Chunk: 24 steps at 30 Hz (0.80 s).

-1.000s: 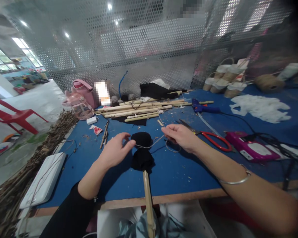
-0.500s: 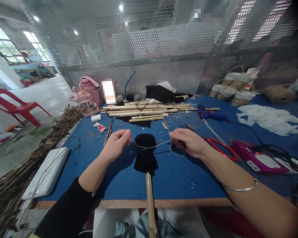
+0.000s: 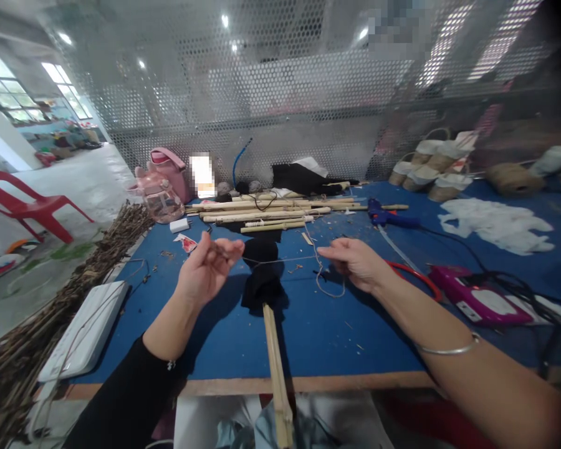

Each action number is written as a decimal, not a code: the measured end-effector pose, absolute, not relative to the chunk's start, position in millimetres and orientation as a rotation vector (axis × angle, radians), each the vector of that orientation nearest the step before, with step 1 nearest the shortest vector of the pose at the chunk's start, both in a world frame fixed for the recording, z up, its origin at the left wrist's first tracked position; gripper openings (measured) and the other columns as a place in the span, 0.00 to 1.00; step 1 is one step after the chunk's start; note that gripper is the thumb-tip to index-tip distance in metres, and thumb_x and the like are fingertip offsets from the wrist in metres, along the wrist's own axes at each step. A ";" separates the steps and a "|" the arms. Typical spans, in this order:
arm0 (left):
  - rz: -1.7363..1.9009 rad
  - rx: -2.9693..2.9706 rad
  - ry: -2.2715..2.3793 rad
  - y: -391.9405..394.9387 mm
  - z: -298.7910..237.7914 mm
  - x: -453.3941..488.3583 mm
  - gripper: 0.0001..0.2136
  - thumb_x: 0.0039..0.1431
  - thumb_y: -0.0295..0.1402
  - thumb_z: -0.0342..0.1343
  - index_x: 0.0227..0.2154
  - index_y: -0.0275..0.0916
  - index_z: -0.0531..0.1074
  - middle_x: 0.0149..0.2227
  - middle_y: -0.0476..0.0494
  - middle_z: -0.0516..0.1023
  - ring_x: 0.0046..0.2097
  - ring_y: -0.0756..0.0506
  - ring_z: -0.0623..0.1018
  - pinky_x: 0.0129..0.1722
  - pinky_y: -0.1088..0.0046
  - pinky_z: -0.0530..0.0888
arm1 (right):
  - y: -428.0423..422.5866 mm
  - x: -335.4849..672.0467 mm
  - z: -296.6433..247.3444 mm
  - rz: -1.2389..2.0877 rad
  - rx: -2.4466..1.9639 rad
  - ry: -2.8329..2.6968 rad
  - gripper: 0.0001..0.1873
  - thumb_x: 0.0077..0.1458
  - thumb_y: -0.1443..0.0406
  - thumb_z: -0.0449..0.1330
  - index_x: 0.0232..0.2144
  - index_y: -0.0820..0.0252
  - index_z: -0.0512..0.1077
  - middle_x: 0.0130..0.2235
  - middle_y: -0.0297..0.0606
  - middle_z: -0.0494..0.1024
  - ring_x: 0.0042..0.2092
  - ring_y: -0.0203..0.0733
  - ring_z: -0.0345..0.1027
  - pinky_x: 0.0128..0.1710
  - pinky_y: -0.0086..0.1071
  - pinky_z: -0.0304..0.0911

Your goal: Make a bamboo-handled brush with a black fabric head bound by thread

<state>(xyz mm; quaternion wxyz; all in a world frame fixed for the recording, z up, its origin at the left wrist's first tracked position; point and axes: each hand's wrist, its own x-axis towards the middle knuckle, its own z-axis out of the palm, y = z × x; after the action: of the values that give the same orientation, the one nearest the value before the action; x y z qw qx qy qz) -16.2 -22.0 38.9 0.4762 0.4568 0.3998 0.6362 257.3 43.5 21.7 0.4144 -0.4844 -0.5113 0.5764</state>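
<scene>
A bamboo stick (image 3: 273, 365) runs from my lap onto the blue table (image 3: 318, 330), its far end wrapped in black cloth (image 3: 262, 274). A thin twine (image 3: 285, 258) circles the cloth and stretches taut to both sides. My left hand (image 3: 208, 271) pinches the left end of the twine, palm turned up. My right hand (image 3: 358, 262) pinches the right end, with a loose loop of twine hanging below it.
Several bamboo sticks (image 3: 266, 213) lie at the back of the table. Red-handled scissors (image 3: 414, 277), a blue glue gun (image 3: 388, 215) and a pink device (image 3: 479, 299) sit at the right. A pink bottle (image 3: 161, 190), a white box (image 3: 81, 330) and a bundle of twigs (image 3: 51, 312) are at the left.
Both hands drew apart, tightening the twine around the black cloth. My left hand turned palm up and rose slightly.
</scene>
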 end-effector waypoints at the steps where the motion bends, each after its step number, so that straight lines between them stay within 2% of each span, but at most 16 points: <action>1: 1.562 1.001 0.911 -22.5 39.9 -12.2 0.24 0.59 0.49 0.44 0.14 0.38 0.49 0.18 0.54 0.55 0.22 0.54 0.62 0.35 0.70 0.70 | 42.7 255.6 21.6 1.449 -1.219 -1.284 0.31 0.32 0.60 0.70 0.13 0.57 0.46 0.13 0.22 0.47 0.16 0.26 0.40 0.16 0.26 0.34; 4: 1.524 0.836 0.809 -22.9 41.2 -7.8 0.25 0.60 0.48 0.44 0.16 0.38 0.45 0.15 0.57 0.44 0.17 0.56 0.50 0.22 0.77 0.65 | 39.7 251.2 22.9 1.499 -1.200 -1.244 0.31 0.30 0.64 0.69 0.13 0.57 0.45 0.13 0.22 0.48 0.15 0.25 0.40 0.16 0.26 0.34; 7: 1.507 0.804 0.815 -21.2 41.2 -9.8 0.25 0.58 0.48 0.47 0.15 0.38 0.45 0.15 0.57 0.44 0.16 0.56 0.49 0.16 0.80 0.55 | 36.7 248.4 24.4 1.511 -1.154 -1.232 0.29 0.29 0.67 0.67 0.12 0.57 0.44 0.12 0.23 0.49 0.15 0.26 0.40 0.16 0.26 0.35; 14: 1.509 0.857 0.897 -19.0 39.9 -13.4 0.25 0.54 0.46 0.55 0.16 0.39 0.47 0.13 0.58 0.45 0.15 0.57 0.48 0.14 0.80 0.52 | 37.7 251.7 20.7 1.483 -1.093 -1.301 0.26 0.30 0.69 0.65 0.11 0.57 0.46 0.12 0.24 0.52 0.15 0.26 0.43 0.16 0.27 0.39; 24: 1.503 0.914 1.004 -12.7 31.6 -20.3 0.25 0.54 0.48 0.53 0.15 0.39 0.46 0.13 0.59 0.45 0.14 0.57 0.48 0.14 0.81 0.52 | 44.3 255.7 17.1 1.467 -1.119 -1.332 0.26 0.30 0.68 0.64 0.12 0.57 0.46 0.12 0.23 0.51 0.15 0.26 0.42 0.16 0.26 0.39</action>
<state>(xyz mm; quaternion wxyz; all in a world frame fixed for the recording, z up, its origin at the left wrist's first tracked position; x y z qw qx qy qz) -20.3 -12.7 31.6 0.5297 0.3827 0.4205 0.6294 255.7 44.3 17.1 0.4195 -0.4464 -0.5315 0.5850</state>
